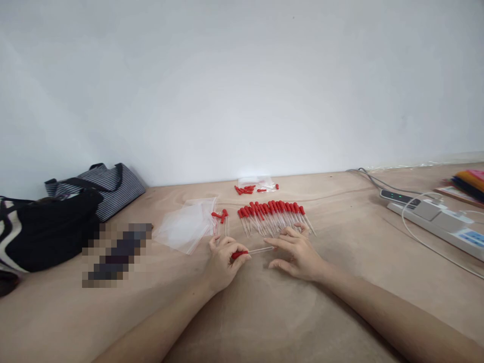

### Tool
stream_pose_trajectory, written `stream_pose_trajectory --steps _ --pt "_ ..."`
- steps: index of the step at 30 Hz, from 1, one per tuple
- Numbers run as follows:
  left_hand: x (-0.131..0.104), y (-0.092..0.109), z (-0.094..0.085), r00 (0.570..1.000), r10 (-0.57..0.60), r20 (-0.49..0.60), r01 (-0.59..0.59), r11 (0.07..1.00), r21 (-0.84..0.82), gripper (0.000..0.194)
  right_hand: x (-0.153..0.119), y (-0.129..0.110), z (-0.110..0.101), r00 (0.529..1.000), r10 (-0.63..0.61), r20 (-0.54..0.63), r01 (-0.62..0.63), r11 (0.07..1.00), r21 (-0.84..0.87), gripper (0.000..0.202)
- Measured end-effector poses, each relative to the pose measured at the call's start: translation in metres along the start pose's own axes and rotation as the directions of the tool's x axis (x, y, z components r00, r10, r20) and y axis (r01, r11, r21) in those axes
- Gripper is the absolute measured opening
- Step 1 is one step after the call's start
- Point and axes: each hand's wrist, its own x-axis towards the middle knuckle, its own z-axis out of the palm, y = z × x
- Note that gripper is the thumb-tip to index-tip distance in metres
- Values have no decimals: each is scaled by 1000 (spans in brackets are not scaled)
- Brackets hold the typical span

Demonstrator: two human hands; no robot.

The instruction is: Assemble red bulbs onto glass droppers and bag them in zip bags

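A glass dropper (260, 250) lies crosswise between my hands, its red rubber bulb to the left. My left hand (226, 258) is closed on that bulb, thumb and index finger pinching it. My right hand (297, 254) is at the glass tip, thumb and fingers apart, the index finger near or touching the tip. Just beyond my hands lies a row of several red-bulbed droppers (272, 214). Loose red bulbs (219, 217) and glass tubes (227, 229) lie beyond my left hand, beside a stack of clear zip bags (185, 227).
More red bulbs (245, 190) lie by a clear bag (260, 182) near the wall. A black bag (53, 227) and a striped bag (109, 186) stand at left, near a blurred-out item (121, 257). A power strip (442, 227) with cables is at right, near coloured packets (469, 184).
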Motion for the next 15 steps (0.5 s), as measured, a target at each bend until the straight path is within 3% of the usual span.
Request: stream_pose_trajectory --steps 4,8,15 --pt "0 1 1 1000 29 1 -29 1000 -5 13 2 -5 9 998 -28 -56 30 999 35 17" --pt "-1 2 1 999 47 5 -47 999 -9 10 1 -6 14 996 -3 -89 6 999 35 17" --pt "-2 8 2 995 96 -39 -97 995 -21 11 3 -13 17 997 59 -45 -54 993 104 23"
